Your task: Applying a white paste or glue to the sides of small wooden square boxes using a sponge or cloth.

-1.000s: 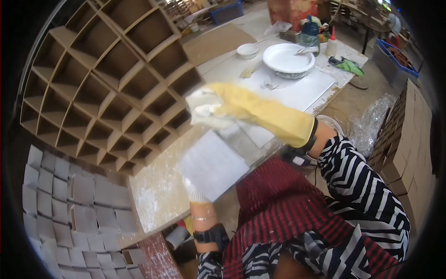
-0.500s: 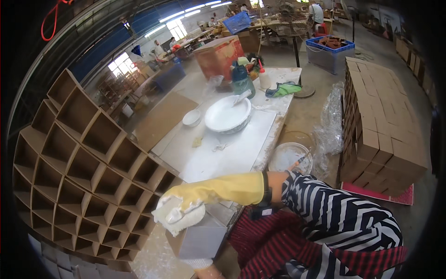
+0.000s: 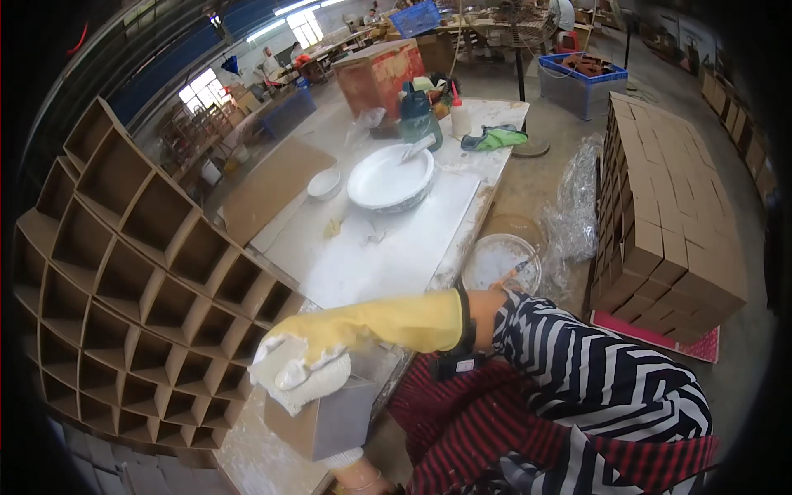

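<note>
My right hand (image 3: pixel 290 363), in a long yellow rubber glove smeared with white, grips a thick white fluffy pad (image 3: pixel 318 386), perhaps a sponge or fleece. The pad lies against the upper edge of a small box (image 3: pixel 345 417), which has a grey-white side and a brown side. At the box's lower edge, my left hand (image 3: pixel 340 459) in a white glove holds it; the fingers are hidden behind the box. Farther up the table sits a white basin (image 3: pixel 389 198) of white liquid, a brush-like tool (image 3: pixel 418 147) resting on its rim.
Brown open-celled cardboard boxes (image 3: pixel 140 289) stack up at left. A small white bowl (image 3: pixel 324 184), green jug (image 3: pixel 421 124), white bottle (image 3: pixel 459 120) and green cloth (image 3: pixel 495 139) are on the table (image 3: pixel 363 272). A bucket (image 3: pixel 502 262) and stacked cartons (image 3: pixel 672 206) stand at right.
The small box has turned, so more of its brown side shows. My right hand with the pad stays at its top edge. The whole view has shifted slightly.
</note>
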`<state>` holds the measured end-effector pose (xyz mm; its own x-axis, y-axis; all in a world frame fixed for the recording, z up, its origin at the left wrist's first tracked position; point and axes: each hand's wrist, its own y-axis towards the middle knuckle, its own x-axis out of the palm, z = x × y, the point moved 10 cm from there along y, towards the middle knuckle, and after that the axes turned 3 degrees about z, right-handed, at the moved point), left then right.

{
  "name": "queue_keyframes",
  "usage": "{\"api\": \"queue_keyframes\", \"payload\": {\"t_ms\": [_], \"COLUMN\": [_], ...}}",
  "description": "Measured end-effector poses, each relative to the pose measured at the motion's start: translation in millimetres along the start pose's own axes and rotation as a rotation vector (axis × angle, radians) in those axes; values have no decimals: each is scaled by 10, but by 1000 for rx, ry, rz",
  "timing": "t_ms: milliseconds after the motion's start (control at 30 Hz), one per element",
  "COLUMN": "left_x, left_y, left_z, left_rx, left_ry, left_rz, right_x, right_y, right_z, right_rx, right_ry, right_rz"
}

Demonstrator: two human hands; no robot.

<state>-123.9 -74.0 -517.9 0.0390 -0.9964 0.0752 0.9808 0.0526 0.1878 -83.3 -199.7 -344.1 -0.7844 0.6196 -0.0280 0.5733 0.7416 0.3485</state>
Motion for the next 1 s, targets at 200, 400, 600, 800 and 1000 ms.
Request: {"api": "queue_keyframes", "payload": {"t_ms": [200,400,600,800,1000], "left_x": [-33,-213,-86,-168,-223], "left_y": [116,134,358,391,489], "left_z": [40,83,-127,-326,-141], "left_rx": [-115,-113,-51,-34,58], "left_ry": [-522,-813,-705,-997,-617], "left_rz": [50,183,79,-403,-61], "right_x": [-562,-81,559,634,387], "right_y": [85,9,70,-96,-29], "right_z": [170,-367,-63,-239,-160], "right_rx": [-204,-122,7,-257,-155], "right_ry": [-394,-829,-1165,-1231,-1224], "right_rz": [158,215,-212,-100,-9]}}
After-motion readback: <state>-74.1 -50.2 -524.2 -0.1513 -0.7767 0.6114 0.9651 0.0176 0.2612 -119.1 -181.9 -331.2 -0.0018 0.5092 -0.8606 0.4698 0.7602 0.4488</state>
